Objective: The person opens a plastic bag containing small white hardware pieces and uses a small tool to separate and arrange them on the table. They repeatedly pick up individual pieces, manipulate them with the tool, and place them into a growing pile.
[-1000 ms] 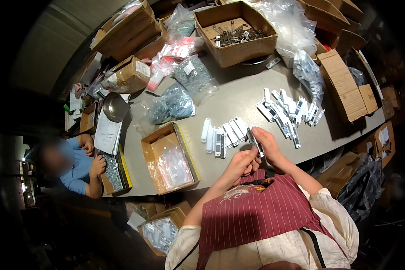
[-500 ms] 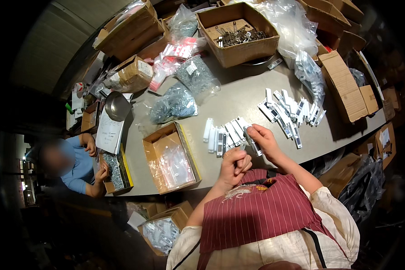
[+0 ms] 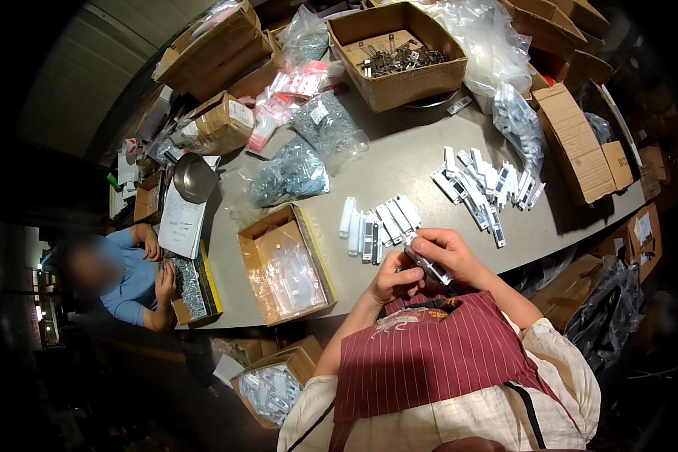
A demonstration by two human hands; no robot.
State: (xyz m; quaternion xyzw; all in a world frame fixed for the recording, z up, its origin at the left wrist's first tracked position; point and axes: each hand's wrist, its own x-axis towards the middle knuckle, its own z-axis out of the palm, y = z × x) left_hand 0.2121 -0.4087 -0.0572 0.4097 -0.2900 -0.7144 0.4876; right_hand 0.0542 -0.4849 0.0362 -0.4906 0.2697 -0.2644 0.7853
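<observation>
My right hand grips a narrow white bar-shaped part with a dark strip along it, tilted above the table's near edge. My left hand is closed right beside it, thumb and fingers pinched together; what they hold, if anything, is hidden. Just beyond my hands, similar white bar-shaped parts lie side by side in a loose row, some showing dark strips. A second, more jumbled group of white bar-shaped parts lies to the right on the grey table.
An open carton with clear bags stands left of the row. Farther back are bags of metal parts and a cardboard box of metal pieces. Cardboard stands at right. A co-worker sits at the left, hands by a box of small hardware.
Both my hands have drawn closer together and the right one has come nearer to me with the white part. My left hand has turned, its fingers now meeting beside the part.
</observation>
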